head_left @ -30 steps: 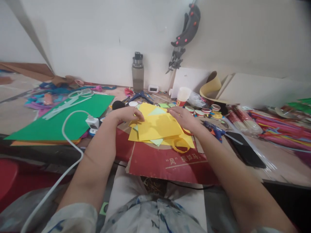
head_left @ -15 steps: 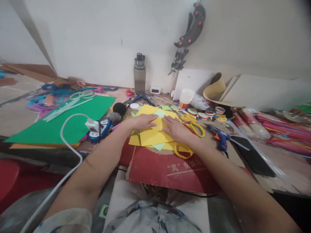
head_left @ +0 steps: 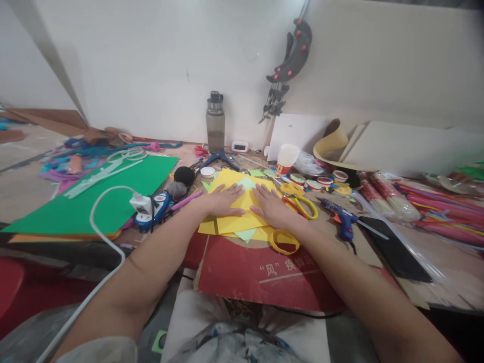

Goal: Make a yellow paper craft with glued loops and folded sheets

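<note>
Several yellow paper sheets (head_left: 234,177) lie overlapped on a red cardboard panel (head_left: 242,272) in front of me. My left hand (head_left: 226,200) rests flat on the left part of the paper, fingers stretched out. On the right part lies my right hand (head_left: 271,202), also flat with its fingers spread. Between the two hands a pale green paper piece (head_left: 246,182) shows, and a green corner (head_left: 246,234) sticks out below the yellow. Yellow-handled scissors (head_left: 305,207) are just right of my right hand. A yellow paper ring (head_left: 282,246) lies beneath my right wrist.
To the left are a green sheet (head_left: 91,212) and a power strip (head_left: 151,214) with a white cable crossing my left arm. On the right lie a blue glue gun (head_left: 345,224), a black phone (head_left: 395,249) and pink pipe cleaners (head_left: 438,217). A bottle (head_left: 215,126) stands behind.
My left hand has slid slightly down the paper and its fingers lie more spread. My right hand stays flat in nearly the same place. The whole view has shifted slightly.
</note>
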`<state>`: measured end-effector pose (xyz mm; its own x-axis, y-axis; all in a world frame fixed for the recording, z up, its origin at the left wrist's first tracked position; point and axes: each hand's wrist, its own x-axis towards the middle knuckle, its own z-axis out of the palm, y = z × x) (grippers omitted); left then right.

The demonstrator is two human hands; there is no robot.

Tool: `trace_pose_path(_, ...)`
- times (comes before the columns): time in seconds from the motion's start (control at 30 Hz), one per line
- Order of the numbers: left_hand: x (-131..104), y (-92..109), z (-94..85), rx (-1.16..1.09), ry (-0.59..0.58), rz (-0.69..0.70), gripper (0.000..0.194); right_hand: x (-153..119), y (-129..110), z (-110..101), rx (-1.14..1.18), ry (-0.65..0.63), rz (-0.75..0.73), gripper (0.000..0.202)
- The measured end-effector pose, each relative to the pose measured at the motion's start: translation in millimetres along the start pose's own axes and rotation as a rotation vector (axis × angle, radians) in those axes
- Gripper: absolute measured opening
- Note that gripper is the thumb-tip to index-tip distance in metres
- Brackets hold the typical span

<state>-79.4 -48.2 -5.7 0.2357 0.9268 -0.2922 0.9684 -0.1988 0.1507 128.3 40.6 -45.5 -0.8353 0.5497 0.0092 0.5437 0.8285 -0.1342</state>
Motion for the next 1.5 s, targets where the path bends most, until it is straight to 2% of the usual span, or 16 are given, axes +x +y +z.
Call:
trace_pose_path(0.17,1.4,0.2,4.0,0.003,-0.015,-0.019,0.100,-0.3,3.2,3.8,-0.006,-0.039,0.041,0.087)
trace_pose_path(0.4,-0.5,2.9,2.7,-0.014,-0.008,-0.057,0.105,-1.5,3.5,5.9,-0.007,-0.012,0.054,0.085)
trace_pose_path(0.57,0.1,2.3,2.7,-0.007,-0.011,-0.040,0.106,7.9,-16.2,-4.5,0.024,-0.019,0.007,0.091)
trace_pose_path(0.73,2.5,0.5,6.4,-0.014,0.003,-0.026,0.107,22.6,-33.6,-7.8,0.088,-0.088,-0.074,0.087)
trace_pose_path(1.03,5.1,-2.8,11.7,-0.022,0.020,-0.041,0.110,17.0,6.1,5.0,0.052,-0.027,0.006,0.086)
trace_pose_path(1.33,1.5,-1.1,16.4,0.013,0.099,-0.065,0.096,17.7,4.9,8.4,0.032,0.022,0.106,0.093)
trace_pose_path(1.5,-1.0,-5.3,20.3,0.042,0.135,-0.115,0.096,16.9,3.7,7.0,0.016,0.016,0.153,0.093)
